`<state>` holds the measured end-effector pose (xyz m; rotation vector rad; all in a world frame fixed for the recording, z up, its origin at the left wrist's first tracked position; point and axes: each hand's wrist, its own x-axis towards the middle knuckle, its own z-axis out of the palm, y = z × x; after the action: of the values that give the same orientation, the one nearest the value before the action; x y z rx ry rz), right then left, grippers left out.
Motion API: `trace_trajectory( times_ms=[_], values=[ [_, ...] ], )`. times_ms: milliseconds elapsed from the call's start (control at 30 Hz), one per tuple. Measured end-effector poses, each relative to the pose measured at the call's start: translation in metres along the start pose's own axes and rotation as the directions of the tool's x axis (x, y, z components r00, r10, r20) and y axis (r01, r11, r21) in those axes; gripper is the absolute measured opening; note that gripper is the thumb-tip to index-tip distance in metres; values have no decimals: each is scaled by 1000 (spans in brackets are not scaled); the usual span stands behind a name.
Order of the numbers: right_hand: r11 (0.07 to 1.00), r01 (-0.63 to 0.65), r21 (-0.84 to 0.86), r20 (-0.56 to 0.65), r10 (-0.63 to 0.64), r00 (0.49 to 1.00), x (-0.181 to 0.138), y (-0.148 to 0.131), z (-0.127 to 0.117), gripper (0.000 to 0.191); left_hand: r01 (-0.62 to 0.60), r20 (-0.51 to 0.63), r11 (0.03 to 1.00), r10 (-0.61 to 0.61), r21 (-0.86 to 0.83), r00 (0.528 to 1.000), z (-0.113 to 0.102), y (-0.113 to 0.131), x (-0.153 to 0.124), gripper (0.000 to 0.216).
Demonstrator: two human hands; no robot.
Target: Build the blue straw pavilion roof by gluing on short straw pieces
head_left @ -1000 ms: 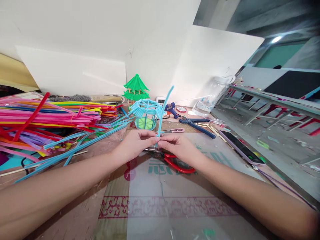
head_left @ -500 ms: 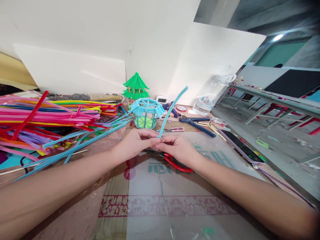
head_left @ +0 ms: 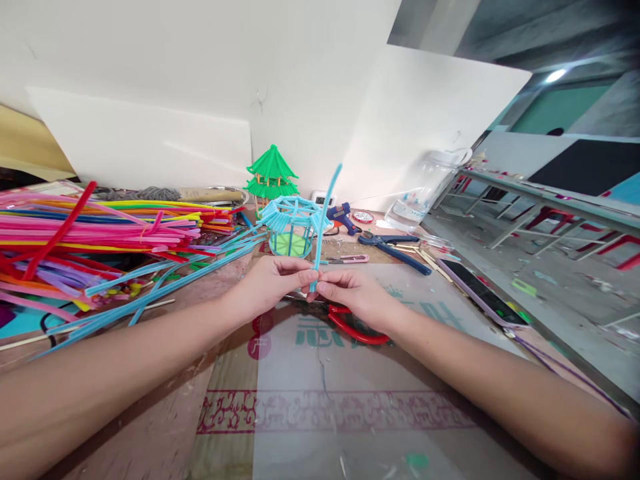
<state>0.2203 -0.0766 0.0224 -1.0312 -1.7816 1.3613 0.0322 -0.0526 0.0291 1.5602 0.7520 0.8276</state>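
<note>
A light-blue pipe cleaner (head_left: 326, 210) stands nearly upright between my hands, its top curving slightly right and its lower end showing just below the fingertips. My left hand (head_left: 280, 279) pinches it from the left. From the right, my right hand (head_left: 353, 292) has thumb and fingers closed at the same spot. Under my hands lie red-handled scissors or pliers (head_left: 353, 328), partly hidden. Just beyond is a blue pipe-cleaner pavilion frame (head_left: 295, 217) with a green base, and behind it a green tiered pagoda roof (head_left: 273, 173).
Bundles of coloured pipe cleaners (head_left: 100, 230) fill the left side. At the back right are a blue glue gun (head_left: 344, 219), dark-blue pliers (head_left: 397, 250), pink snips (head_left: 353, 259) and a clear water jug (head_left: 417, 190). A phone (head_left: 483, 293) lies along the right table edge.
The pipe cleaner has swung left, from a rightward lean to nearly upright. Its lower end now shows beneath my fingers. Both hands stay in about the same place.
</note>
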Motion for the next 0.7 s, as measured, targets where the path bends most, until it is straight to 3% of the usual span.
trace_trajectory(
  times_ms=[167, 267, 367, 467, 567, 700],
  values=[
    [995, -20, -100, -37, 17, 999, 1, -1, 0, 31, 23, -17, 1000, -23, -16, 1000, -1, -3, 1, 31],
    [960, 20, -280, -35, -31, 999, 0, -8, -5, 28, 0, -89, 999, 3, 37, 996, -4, -2, 1, 29],
    [819, 92, -567, 57, -72, 996, -7, -23, -16, 21, 16, -115, 998, -9, 59, 993, -7, 3, 2, 30],
    [606, 128, -785, 153, -12, 988, -17, -36, -30, 24, 53, -86, 999, -52, 8, 995, -9, 7, 4, 35],
    [441, 142, -886, 180, 45, 983, -25, -41, -41, 30, 36, -69, 999, -38, -25, 997, -11, 9, 5, 37],
    [351, 132, -927, 183, 115, 976, -27, -40, -45, 41, 27, -54, 999, -29, -40, 998, -14, 7, 6, 37]
  ],
)
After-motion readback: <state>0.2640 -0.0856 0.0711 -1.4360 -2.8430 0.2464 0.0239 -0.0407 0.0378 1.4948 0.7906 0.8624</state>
